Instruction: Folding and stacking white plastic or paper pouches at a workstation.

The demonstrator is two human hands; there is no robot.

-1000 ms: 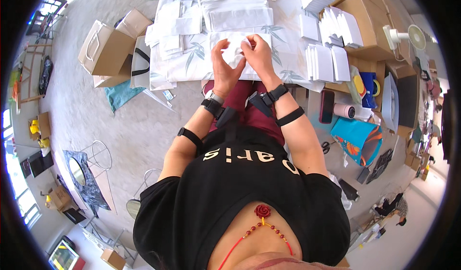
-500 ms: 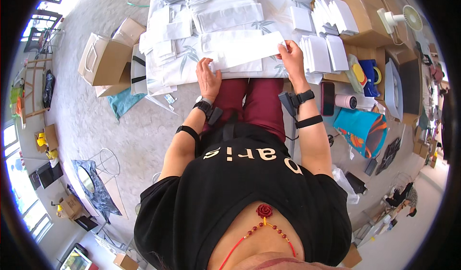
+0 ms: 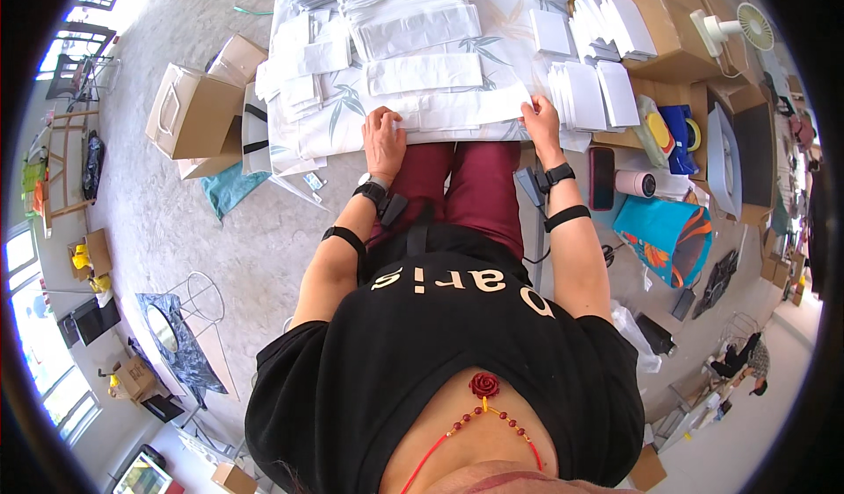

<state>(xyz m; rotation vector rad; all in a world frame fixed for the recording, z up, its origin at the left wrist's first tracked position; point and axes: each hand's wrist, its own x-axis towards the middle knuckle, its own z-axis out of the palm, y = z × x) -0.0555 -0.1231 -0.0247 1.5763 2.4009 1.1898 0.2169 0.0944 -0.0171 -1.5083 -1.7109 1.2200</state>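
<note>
A long white strip [image 3: 475,109], like paper or thin plastic film, lies along the near edge of the table. My right hand [image 3: 541,127] pinches its right end between thumb and fingers. At the other end my left hand [image 3: 384,145] has its fingers curled together over the strip's left edge; the fingertips are partly hidden. Just beyond the strip lies a flat folded white packet [image 3: 424,73]. Farther back is a stack of similar white packets [image 3: 418,32].
Upright rows of folded white pieces [image 3: 576,97] stand right of my right hand. Smaller white bundles [image 3: 321,56] lie at the left. A small fan [image 3: 738,28] and cardboard boxes [image 3: 651,19] stand at the right. A phone [image 3: 601,177] lies near my right forearm.
The strip's right end has come down toward me and the strip now lies flatter on the table. My right hand has lowered slightly; the left fingers have drawn closer together.
</note>
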